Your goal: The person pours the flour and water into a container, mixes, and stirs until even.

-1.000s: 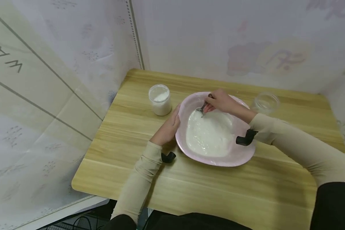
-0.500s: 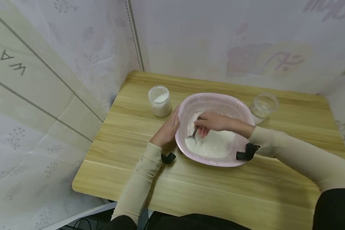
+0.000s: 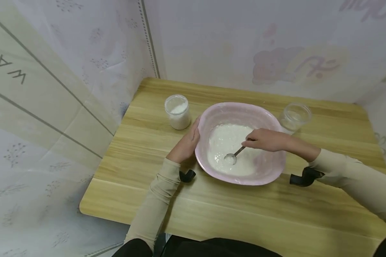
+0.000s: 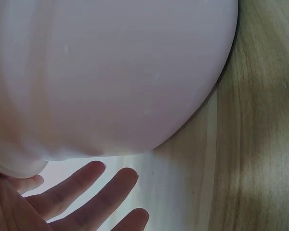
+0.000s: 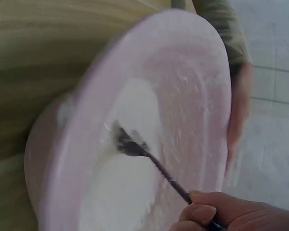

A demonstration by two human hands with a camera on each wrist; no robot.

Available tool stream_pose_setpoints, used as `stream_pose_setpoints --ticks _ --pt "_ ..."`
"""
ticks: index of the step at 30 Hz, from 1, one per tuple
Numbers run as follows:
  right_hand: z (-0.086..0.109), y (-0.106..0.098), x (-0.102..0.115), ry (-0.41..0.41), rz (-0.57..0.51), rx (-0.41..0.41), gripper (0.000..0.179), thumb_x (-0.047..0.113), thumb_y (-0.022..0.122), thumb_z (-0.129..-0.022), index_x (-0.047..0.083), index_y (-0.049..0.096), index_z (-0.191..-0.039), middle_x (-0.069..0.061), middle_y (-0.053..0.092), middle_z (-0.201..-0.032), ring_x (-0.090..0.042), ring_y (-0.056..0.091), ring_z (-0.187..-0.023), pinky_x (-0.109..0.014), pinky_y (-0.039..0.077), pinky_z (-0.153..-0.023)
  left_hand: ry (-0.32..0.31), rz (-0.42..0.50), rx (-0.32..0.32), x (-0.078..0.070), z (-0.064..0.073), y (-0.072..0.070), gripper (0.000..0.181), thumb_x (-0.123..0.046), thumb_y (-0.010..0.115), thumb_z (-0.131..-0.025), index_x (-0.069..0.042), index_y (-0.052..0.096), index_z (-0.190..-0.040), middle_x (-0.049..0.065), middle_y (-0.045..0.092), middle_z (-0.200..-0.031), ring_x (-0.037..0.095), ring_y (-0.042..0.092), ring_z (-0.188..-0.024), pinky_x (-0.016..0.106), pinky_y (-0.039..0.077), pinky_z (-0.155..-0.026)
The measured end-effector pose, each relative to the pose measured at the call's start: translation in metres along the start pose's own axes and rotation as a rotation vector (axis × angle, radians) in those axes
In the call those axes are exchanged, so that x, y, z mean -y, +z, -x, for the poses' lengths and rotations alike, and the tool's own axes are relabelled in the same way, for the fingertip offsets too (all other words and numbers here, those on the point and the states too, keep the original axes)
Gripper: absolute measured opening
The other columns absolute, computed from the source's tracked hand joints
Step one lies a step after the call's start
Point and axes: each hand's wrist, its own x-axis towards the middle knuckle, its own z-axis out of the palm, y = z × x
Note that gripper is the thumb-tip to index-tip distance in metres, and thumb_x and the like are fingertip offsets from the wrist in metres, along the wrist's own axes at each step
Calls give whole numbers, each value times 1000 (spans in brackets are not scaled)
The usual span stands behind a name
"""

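A pink oval basin point(image 3: 267, 117) stands on the table with a white wet mixture point(image 3: 223, 139) in its bottom. My right hand point(image 3: 267, 140) pinches the handle of a metal spoon point(image 3: 230, 159), whose bowl is down at the mixture and carries some of it. In the right wrist view the spoon point(image 5: 132, 147) slants into the basin point(image 5: 212, 91), smeared with white. Against the basin's left side rests my left hand point(image 3: 186, 144). The left wrist view has that hand's fingers point(image 4: 106, 197) spread and nearly straight beside the basin wall point(image 4: 125, 82); its thumb is not clearly seen.
A clear jar point(image 3: 179, 114) partly filled with white powder stands left of the basin, close to my left fingertips. Another clear jar point(image 3: 296, 116) stands at the basin's right, beyond my right forearm. Printed walls border the wooden table point(image 3: 132, 185) behind and at the left.
My right hand has swept the spoon from the basin's far side toward the near left, then drawn back to the right. The left hand and the basin keep their place.
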Motion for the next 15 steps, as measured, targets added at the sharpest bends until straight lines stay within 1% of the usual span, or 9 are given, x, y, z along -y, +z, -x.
stream_pose_setpoints --ticks 4,7,9,11,13,15 --pt "13 -13 -8 35 80 -42 40 31 55 -109 15 53 -72 5 38 -67 -11 33 -63 -27 34 -62 3 13 6 1 -1 0 59 -34 16 -115 -21 1 -170 6 9 -177 26 15 -163 43 13 -134" --pt "19 -20 -14 77 144 -84 37 31 53 -109 13 58 -77 2 42 -68 -13 37 -62 -29 35 -61 3 13 7 1 -2 0 58 -34 16 -115 -22 1 -170 5 9 -177 25 15 -163 43 13 -134" --pt "20 -23 -17 106 164 -121 35 31 53 -110 11 63 -83 0 48 -69 -14 40 -61 -30 36 -58 5 8 3 1 -1 0 58 -34 16 -115 -22 2 -170 5 10 -177 25 15 -163 43 14 -134" --pt "18 -26 -20 116 181 -168 34 32 53 -110 10 69 -91 -3 59 -75 -14 46 -62 -31 38 -58 14 2 -3 1 -2 -1 58 -34 16 -115 -20 2 -170 6 10 -177 25 15 -163 43 13 -134" --pt "14 -28 -23 105 159 -212 32 31 55 -109 8 74 -98 -6 69 -84 -15 50 -64 -31 40 -59 21 -1 -5 0 -2 -1 58 -33 16 -115 -18 3 -170 7 11 -177 26 15 -163 44 13 -134" --pt "10 -30 -25 89 129 -251 30 29 57 -109 8 77 -103 -9 73 -88 -16 52 -65 -31 42 -59 25 -1 2 0 -3 -1 59 -33 15 -115 -17 2 -170 7 9 -177 27 14 -163 44 13 -134"
